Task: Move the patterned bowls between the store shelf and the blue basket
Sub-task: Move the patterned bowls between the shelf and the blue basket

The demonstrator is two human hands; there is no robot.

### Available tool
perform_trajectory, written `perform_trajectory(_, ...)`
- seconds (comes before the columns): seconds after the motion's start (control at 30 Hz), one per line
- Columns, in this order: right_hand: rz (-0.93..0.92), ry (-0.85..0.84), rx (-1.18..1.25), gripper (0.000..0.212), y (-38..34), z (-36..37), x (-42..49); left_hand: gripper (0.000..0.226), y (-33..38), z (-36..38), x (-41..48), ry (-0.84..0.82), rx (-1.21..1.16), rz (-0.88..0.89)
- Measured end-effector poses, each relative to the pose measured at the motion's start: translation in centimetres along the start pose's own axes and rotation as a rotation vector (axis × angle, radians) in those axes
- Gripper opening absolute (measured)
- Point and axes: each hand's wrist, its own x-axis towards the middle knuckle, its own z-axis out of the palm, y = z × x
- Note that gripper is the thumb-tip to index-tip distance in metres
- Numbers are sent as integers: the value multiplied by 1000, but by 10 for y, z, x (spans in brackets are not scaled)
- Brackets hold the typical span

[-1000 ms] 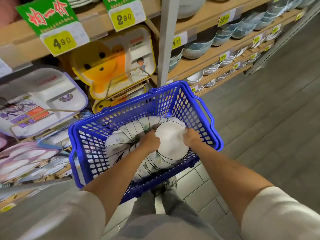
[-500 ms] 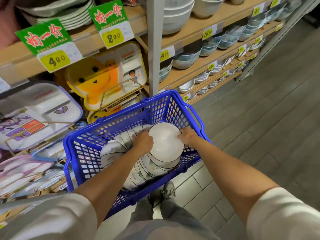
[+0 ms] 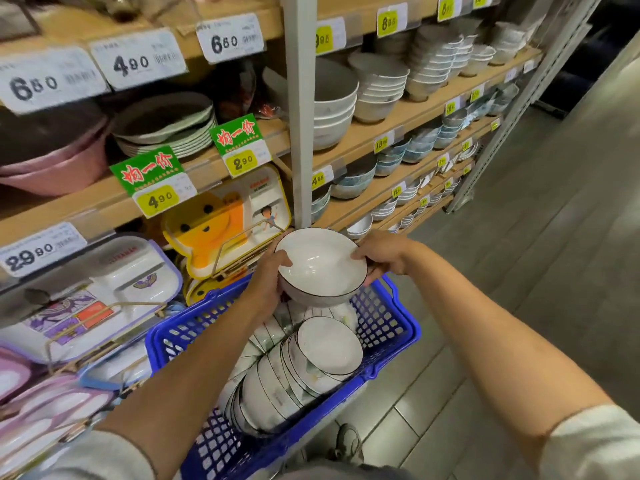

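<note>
One patterned bowl (image 3: 322, 268) has just been lifted out of the blue basket (image 3: 412, 336); it is now held above the rim, gripped at opposite edges by the left hand (image 3: 266, 282) and the right hand (image 3: 384, 254), fingers curled round it. The remaining stack (image 3: 304, 372) is left tilted in the basket; a return to the store shelf (image 3: 415, 112) appears begun.

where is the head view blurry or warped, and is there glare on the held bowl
Head view: price tags at top left are motion-smeared; head view: wide-angle stretch tilts the shelves toward the right edge; head view: only a faint highlight inside the held bowl, no harsh glare.
</note>
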Motion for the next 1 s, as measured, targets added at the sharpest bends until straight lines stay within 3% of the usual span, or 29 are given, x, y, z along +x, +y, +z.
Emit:
perform_trajectory(0.17,-85,64,82,27,-24,-8,-40,68,45,20,-26,54,-121,100)
perform_trajectory(0.3,-222,202,187,26,-31,-13,-70,44,74,34,-46,76,-151,125)
perform_trajectory(0.43,-356,295,370,27,-33,-16,-94,43,97,51,-59,21,-232,173)
perform_trajectory(0.7,-614,183,796,28,-29,-42,-127,38,115,114,-74,10,-284,162)
perform_trajectory(0.87,-610,188,950,31,-17,-95,-142,47,119,176,-78,7,-281,195)
perform_trajectory(1.0,-605,225,974,30,-3,-150,-150,38,119,233,-76,-25,-253,204)
